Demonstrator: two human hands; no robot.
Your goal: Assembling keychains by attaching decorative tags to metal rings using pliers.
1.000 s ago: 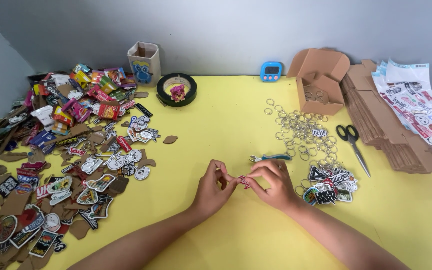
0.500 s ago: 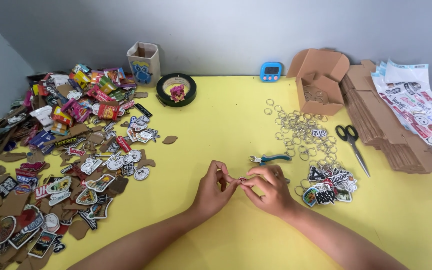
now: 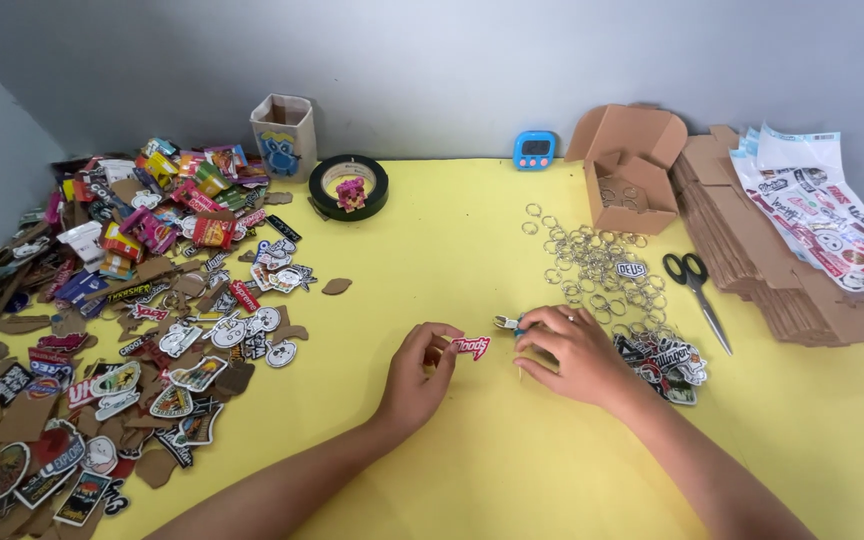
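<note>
We held a small red and white die-cut tag [image 3: 471,346] between our two hands, just above the yellow table [image 3: 432,240], near its middle and a little toward us. Our left hand [image 3: 418,376] had its fingers [image 3: 444,340] pinched together on the tag's left end, so the tag lay straight to the right of that hand, its long axis running left to right across our view and tilted slightly.

Our right hand [image 3: 572,352] lay just beside the tag's right end, palm down, its fingers curled over a small tool with a blue handle and metal tip [image 3: 508,322]; we could not tell whether they were clamped on it or only resting over it. The left hand alone had the tag, and the right was the nearer one to the loose silver key rings [image 3: 592,265] scattered behind it.

A small heap of finished printed charms [image 3: 667,358] touched our right wrist, and black-handled scissors [image 3: 694,285] lay beyond them. To the left, well apart, a broad spread of printed tags and brown cardboard backings [image 3: 132,320] covered that side of the table. Between that spread and our hands, and toward the near edge, bare yellow surface was left for moving.
</note>
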